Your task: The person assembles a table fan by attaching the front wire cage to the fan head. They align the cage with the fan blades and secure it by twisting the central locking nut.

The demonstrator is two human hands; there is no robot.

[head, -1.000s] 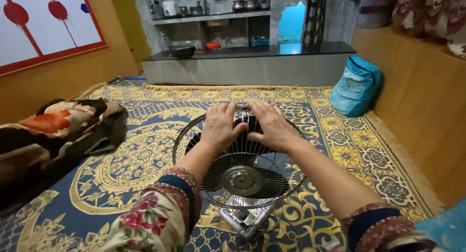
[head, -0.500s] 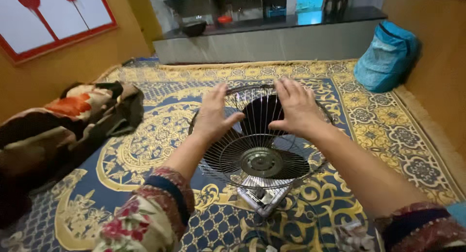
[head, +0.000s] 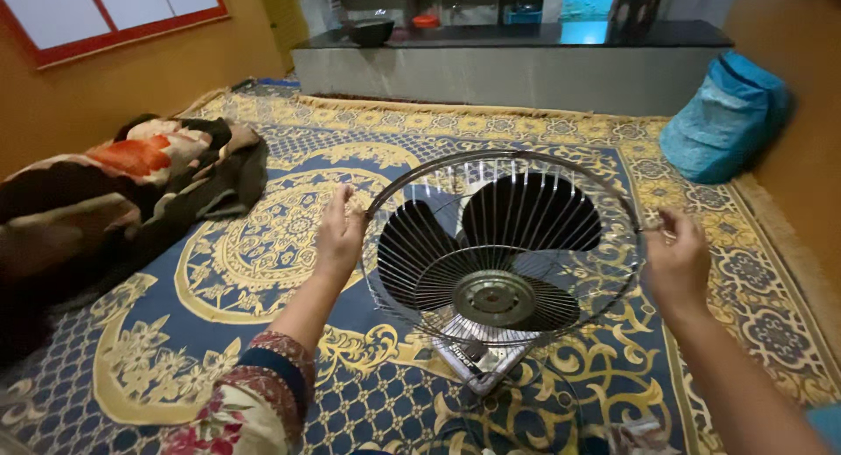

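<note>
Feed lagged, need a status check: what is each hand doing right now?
Left hand: closed on the left rim of the fan guard.
Right hand: pinching the guard's right rim.

A blue and gold patterned carpet (head: 263,245) covers the floor beneath the hands. Ochre walls (head: 88,96) rise on both sides. Beyond the hands runs a low dark-topped surface (head: 517,36); a red-framed white panel (head: 105,8) hangs far left.

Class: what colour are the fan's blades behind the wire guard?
Black blades, seen in the head view.
</note>
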